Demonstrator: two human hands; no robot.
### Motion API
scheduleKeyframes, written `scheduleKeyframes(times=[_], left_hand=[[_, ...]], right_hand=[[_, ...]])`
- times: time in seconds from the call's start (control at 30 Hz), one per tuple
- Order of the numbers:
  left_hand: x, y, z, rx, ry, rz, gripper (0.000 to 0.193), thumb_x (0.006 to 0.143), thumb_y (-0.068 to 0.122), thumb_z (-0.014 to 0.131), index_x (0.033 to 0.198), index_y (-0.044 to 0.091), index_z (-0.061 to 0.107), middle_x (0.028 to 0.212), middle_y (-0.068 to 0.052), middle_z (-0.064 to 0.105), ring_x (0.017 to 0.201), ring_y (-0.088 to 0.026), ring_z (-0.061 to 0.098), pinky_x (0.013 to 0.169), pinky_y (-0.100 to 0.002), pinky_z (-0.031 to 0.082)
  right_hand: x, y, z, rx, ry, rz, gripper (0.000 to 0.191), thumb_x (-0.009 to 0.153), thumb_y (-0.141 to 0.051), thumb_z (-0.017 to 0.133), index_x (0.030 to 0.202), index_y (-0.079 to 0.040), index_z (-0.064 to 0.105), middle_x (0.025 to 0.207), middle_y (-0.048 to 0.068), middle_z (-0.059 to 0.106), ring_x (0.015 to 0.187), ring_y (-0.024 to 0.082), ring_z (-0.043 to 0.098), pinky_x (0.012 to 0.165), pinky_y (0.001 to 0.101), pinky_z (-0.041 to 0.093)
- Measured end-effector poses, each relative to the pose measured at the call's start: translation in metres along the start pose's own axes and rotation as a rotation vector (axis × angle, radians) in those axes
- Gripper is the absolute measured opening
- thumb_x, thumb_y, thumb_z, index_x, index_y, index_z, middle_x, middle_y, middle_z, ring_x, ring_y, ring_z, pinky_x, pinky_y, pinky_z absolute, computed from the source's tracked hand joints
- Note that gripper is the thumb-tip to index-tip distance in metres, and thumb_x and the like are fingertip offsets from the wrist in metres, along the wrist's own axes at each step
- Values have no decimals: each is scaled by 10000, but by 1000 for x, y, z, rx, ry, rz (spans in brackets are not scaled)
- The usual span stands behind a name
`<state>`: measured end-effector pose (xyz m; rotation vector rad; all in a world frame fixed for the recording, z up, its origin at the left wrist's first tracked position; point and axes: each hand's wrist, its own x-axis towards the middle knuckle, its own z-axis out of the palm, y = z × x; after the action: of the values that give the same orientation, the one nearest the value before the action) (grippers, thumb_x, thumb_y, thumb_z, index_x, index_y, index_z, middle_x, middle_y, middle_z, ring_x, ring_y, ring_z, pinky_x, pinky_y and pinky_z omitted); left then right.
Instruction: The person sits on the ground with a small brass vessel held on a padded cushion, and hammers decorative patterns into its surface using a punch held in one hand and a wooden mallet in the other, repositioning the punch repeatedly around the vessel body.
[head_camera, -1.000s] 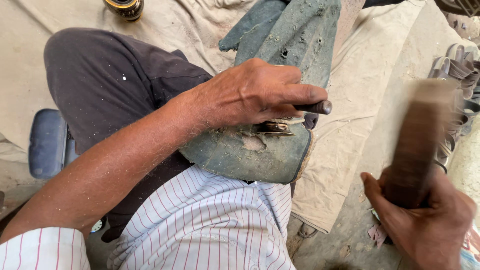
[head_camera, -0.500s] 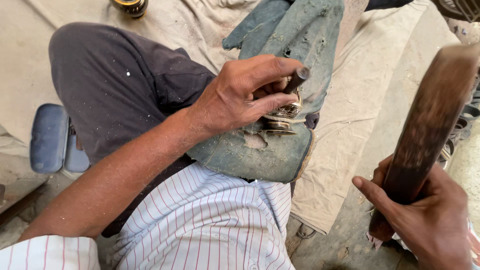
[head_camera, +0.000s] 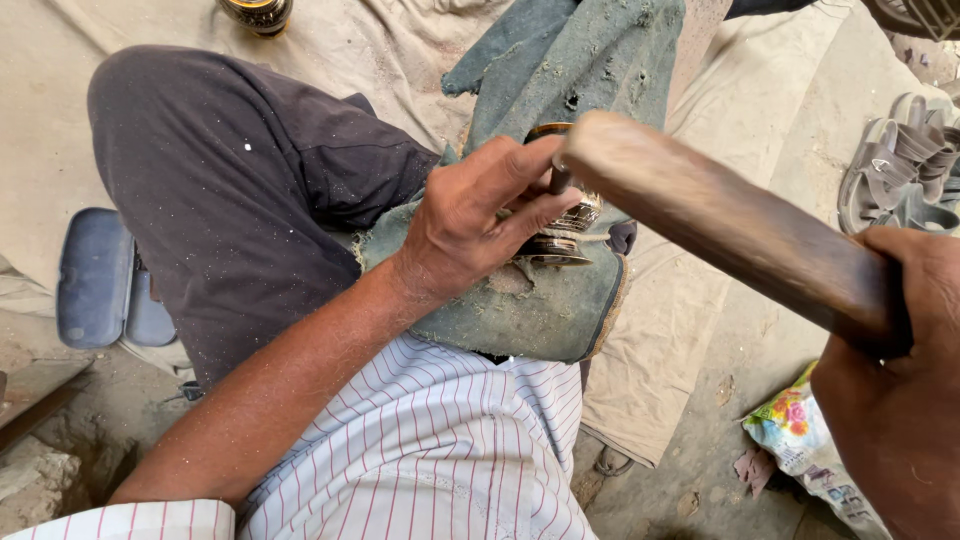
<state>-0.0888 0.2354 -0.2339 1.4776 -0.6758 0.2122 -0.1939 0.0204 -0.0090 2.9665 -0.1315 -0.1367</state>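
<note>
- Small round metal piece (head_camera: 560, 238) sits under the left hand (head_camera: 470, 225), on the green cloth pad (head_camera: 520, 310); it looks hard, light and apt to skid, so best pinned at its rim
- Left fingers (head_camera: 520, 165) pinch a thin dark punch (head_camera: 558, 180) upright on it
- Right hand (head_camera: 900, 380) is wrapped tight round a wooden mallet (head_camera: 720, 225), above the fingertips

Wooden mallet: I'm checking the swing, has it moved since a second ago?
Yes. The wooden mallet in the right hand has swung left, its head now over the metal piece on the green cloth.
</note>
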Motion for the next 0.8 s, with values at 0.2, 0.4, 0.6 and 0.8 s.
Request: scheduleKeyframes(times=[0.2, 0.4, 0.6, 0.8], left_hand=[[2, 1, -2, 5, 1, 51, 392, 1049, 116, 798, 1381, 131, 590, 995, -38, 646, 807, -117, 681, 665, -271, 587], [5, 1, -3, 47, -5, 121, 369, 1066, 113, 786, 1375, 124, 584, 1020, -37, 657, 856, -132, 691, 721, -265, 614], [10, -2, -7, 46, -64, 129, 355, 1045, 123, 796, 1336, 107, 594, 980, -41, 649, 875, -154, 686, 699, -286, 594], [14, -2, -12, 90, -109, 145, 327, 1041, 148, 795, 1314, 101, 621, 936, -62, 628, 831, -176, 669, 668, -322, 568]], right_hand=[[10, -10, -5, -41, 35, -64, 442, 831, 166, 685, 1257, 77, 603, 1004, 219, 625, 815, 309, 657, 734, 384, 549], [15, -19, -9, -52, 4, -68, 497, 789, 161, 706, 1271, 83, 618, 981, 243, 643, 812, 331, 675, 712, 408, 562], [15, -20, -10, -105, 46, -130, 450, 801, 102, 716, 1239, 58, 621, 949, 211, 652, 839, 321, 680, 754, 416, 559], [13, -17, -8, -32, 37, -106, 411, 832, 105, 683, 1234, 58, 611, 936, 198, 645, 835, 302, 670, 774, 386, 540]])
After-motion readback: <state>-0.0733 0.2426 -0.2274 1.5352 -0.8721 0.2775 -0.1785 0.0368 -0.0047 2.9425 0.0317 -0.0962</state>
